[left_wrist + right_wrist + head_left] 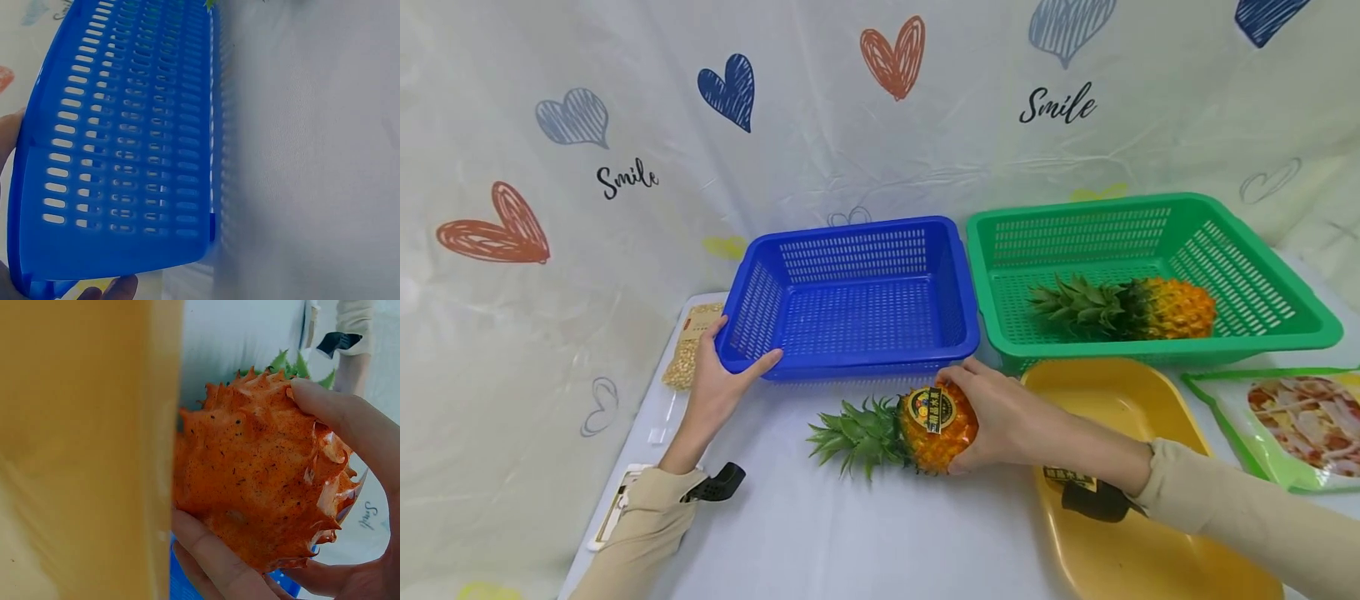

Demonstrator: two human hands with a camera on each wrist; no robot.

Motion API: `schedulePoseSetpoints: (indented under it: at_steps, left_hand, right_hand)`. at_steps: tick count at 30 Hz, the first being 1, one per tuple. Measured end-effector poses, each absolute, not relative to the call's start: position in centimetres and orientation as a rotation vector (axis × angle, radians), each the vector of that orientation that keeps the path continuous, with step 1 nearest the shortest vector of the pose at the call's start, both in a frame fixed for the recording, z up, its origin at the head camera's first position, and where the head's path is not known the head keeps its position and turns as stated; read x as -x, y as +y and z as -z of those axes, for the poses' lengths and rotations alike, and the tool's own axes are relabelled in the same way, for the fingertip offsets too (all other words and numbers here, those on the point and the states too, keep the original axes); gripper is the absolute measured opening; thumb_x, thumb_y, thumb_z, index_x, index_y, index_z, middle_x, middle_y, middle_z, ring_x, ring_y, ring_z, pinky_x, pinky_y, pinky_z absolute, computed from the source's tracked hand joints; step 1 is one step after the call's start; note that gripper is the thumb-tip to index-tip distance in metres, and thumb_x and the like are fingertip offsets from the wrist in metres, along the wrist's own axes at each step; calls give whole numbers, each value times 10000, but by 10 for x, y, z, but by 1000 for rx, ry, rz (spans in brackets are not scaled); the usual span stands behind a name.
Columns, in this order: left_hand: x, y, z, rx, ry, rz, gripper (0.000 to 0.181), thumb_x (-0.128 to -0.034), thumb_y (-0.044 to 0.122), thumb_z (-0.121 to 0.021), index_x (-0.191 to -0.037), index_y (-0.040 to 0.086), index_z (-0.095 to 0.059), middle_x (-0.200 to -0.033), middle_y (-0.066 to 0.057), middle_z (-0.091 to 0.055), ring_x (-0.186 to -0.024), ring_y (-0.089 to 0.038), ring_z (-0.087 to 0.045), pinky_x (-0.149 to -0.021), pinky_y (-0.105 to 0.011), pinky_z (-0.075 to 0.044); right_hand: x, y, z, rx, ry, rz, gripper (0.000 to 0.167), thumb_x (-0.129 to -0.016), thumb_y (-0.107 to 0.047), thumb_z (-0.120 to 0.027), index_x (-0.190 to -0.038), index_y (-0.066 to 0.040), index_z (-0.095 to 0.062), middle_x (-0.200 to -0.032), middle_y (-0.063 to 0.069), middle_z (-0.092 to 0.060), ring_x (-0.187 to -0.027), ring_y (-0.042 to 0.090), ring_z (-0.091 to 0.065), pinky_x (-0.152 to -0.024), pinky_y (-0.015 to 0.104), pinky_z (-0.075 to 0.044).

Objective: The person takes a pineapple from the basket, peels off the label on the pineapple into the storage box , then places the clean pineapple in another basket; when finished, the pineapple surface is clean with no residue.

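In the head view a small orange pineapple (942, 433) with a black and gold label lies on its side, its green crown pointing left. My right hand (1007, 417) grips its base end; the right wrist view shows thumb and fingers around the spiky pineapple (262, 469). My left hand (718, 387) holds the near left corner of the blue basket (865, 360), thumb over the rim. In the left wrist view fingertips (122, 289) show at the slotted wall of the blue basket (125, 250).
At the right, a green basket (1150, 346) holds another pineapple (1180, 310). A yellow tub (1120, 550) stands in front of it, with a bag of food (1307, 425) beside it. A packet (681, 367) and a white-framed item (613, 504) lie at the left.
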State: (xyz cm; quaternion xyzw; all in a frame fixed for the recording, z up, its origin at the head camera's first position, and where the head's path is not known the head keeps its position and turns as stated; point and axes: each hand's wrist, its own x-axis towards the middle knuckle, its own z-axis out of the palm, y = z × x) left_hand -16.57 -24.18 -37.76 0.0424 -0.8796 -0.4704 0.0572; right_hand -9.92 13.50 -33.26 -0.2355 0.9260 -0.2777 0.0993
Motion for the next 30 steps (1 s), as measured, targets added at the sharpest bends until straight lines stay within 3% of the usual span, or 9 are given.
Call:
schedulePoseSetpoints:
  at_steps: [10,15,18,20,26,30]
  left_hand:
    - [160,-240,367,-148,-2779,1210,1144,-877,573,-795,-1664,70,-134,-1642,-246,-114,-1467,-467,-285,-1188,-648,-292]
    - [156,-233,361,-57,-2676,1017,1099,-825,487,-882,-1581,-23,-268,-1580,-264,-160,-1446,-450,-281,-1146,-642,-351]
    - [150,-225,356,126,-2511,849,1046,-781,371,-945,-1511,-85,-351,-1521,-314,-239,-1437,-446,-287,-1099,-630,-408]
    - [144,-218,351,292,-2379,773,1009,-791,379,-940,-1487,-100,-389,-1477,-335,-305,-1410,-451,-339,-1081,-597,-436]
    - [123,-179,337,960,-2214,715,805,-1015,551,-615,-1489,-74,-437,-1385,-269,-519,-1294,-393,-527,-1154,-405,-427]
    - [107,-156,346,1275,-2370,652,755,-1042,569,-555,-1541,17,-427,-1412,-160,-546,-1290,-294,-552,-1113,-415,-474]
  right_hand:
    - [100,137,335,660,2691,830,929,-615,-292,-1033,-1362,-11,-558,-1368,178,-565,-1151,364,-627,-938,554,-575]
    - [101,139,335,664,2667,841,892,-645,-293,-1021,-1357,-49,-544,-1417,188,-537,-1196,381,-609,-971,578,-555]
    - [101,140,335,677,2656,836,877,-668,-303,-1010,-1365,-63,-535,-1420,195,-530,-1198,385,-605,-968,587,-553]
    - [102,141,334,691,2648,829,872,-684,-315,-1000,-1376,-63,-532,-1411,193,-532,-1194,381,-604,-966,587,-553]
    - [105,144,332,704,2639,838,885,-702,-337,-988,-1408,-70,-525,-1423,192,-530,-1214,384,-596,-983,600,-537]
    - [106,145,333,715,2624,842,897,-703,-343,-986,-1420,-66,-522,-1429,208,-528,-1219,392,-595,-992,616,-528]
